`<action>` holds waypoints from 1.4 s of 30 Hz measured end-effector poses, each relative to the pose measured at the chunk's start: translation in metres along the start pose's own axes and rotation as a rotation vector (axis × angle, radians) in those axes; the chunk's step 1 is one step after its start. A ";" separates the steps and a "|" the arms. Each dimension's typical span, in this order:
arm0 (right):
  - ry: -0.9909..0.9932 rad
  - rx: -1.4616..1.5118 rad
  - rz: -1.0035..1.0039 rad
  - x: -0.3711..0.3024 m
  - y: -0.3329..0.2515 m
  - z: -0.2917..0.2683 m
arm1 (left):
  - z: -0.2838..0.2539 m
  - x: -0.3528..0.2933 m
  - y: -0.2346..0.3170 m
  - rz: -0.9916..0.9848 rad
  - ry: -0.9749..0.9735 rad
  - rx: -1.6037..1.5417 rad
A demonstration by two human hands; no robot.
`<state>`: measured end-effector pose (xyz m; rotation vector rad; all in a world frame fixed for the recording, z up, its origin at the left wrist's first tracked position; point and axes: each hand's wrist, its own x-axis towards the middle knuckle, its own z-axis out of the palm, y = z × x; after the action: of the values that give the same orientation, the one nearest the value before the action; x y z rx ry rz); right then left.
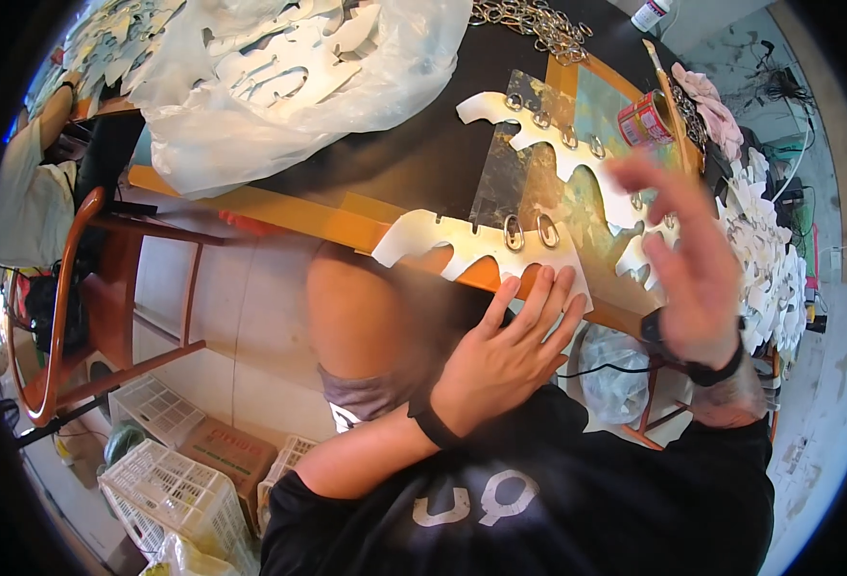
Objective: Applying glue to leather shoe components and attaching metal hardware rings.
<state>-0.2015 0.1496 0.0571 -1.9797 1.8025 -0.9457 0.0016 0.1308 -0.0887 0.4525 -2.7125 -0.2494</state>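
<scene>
My left hand (517, 336) lies flat with fingers stretched over the near edge of a white, scallop-cut sheet piece (452, 247) at the table's front edge. Two oval metal rings (513, 233) sit at its upper edge, and small notches show farther left along it. My right hand (687, 250) is raised to the right, smeared by motion; its fingers are spread and I see nothing between them. Beyond that hand lies another curved white piece (486, 108) with several metal rings along its edge, on a stained plate (512, 178). The right hand partly hides this piece.
A plastic bag (193, 144) of white cut pieces lies far left. A heap of metal rings (548, 27) is at the back. A red can (642, 120), a brush (656, 62) and a pink cloth (706, 106) are right. White pieces (764, 259) pile beyond; a chair (59, 288) stands left.
</scene>
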 end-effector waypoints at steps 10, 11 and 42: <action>0.182 -0.080 -0.059 0.148 -0.036 -0.065 | -0.004 0.004 0.004 0.004 0.007 -0.057; 0.130 0.017 -0.025 0.169 -0.029 -0.068 | -0.004 0.003 0.004 -0.002 0.009 -0.047; 0.019 -0.289 -0.155 0.148 0.010 -0.024 | 0.016 -0.003 0.014 -0.026 0.113 -0.242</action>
<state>-0.2254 0.0100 0.1073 -2.3209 1.9094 -0.7848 -0.0062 0.1469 -0.1005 0.4178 -2.5261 -0.5348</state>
